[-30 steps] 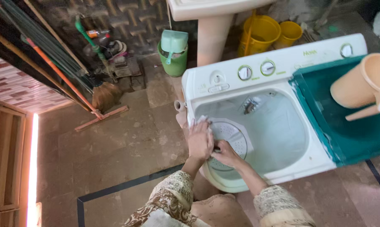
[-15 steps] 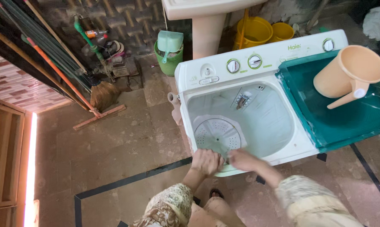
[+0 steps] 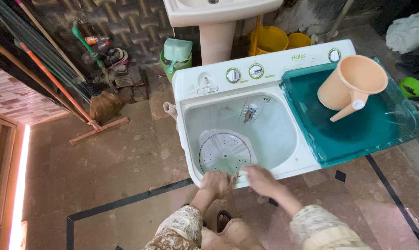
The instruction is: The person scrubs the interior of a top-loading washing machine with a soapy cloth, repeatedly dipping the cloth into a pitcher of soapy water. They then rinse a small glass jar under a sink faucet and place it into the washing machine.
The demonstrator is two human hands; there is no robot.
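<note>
A white twin-tub washing machine (image 3: pixel 265 69) stands in front of me with its left tub (image 3: pixel 274 134) uncovered. A round perforated disc (image 3: pixel 224 153) lies at the tub's bottom. My left hand (image 3: pixel 217 184) is curled at the tub's front rim. My right hand (image 3: pixel 260 179) is close beside it, fingers pointing toward the left hand. Both are blurred, and a small pale thing shows between them that I cannot make out. A peach plastic jug (image 3: pixel 350 85) lies on its side on the teal lid (image 3: pixel 357 134) of the right tub.
A white pedestal sink (image 3: pixel 216 41) stands behind the machine, with yellow buckets (image 3: pixel 272 39) to its right and a green lidded bucket (image 3: pixel 177 55) to its left. Brooms (image 3: pixel 103 106) and a water pump (image 3: pixel 121 69) sit at the back left. A green bowl (image 3: pixel 411 87) lies far right.
My hands have come up out of the tub, off the disc, to its front rim. My view has pulled back, so the whole machine shows.
</note>
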